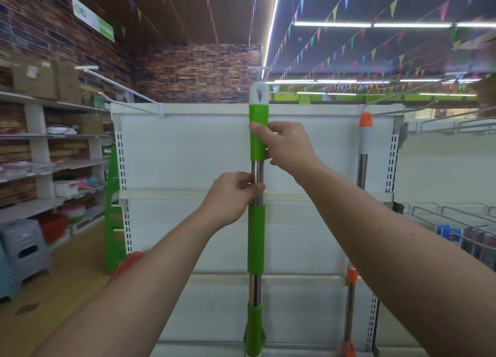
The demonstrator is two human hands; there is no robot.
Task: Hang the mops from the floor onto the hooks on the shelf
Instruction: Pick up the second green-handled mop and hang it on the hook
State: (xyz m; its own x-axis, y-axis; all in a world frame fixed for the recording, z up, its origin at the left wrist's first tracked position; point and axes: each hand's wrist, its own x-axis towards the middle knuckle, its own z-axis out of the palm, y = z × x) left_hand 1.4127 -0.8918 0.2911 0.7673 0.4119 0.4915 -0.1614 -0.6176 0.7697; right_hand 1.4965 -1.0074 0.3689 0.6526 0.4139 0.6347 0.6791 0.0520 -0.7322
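A green mop (256,238) stands upright in front of the white shelf (188,147), its white eyelet cap (259,92) just under the middle hook (258,69). My right hand (284,144) grips the upper green sleeve. My left hand (233,195) holds the steel pole lower down. An orange mop (364,142) hangs at the shelf's right end, its orange cap by the right hook (418,88). A third hook (118,84) sticks out empty at the top left.
Wall racks with boxes, basins and bowls (53,152) run along the left. Grey plastic stools (24,246) stand on the wooden floor at the left. A red item (128,261) shows behind my left forearm. Wire baskets (456,222) sit to the right.
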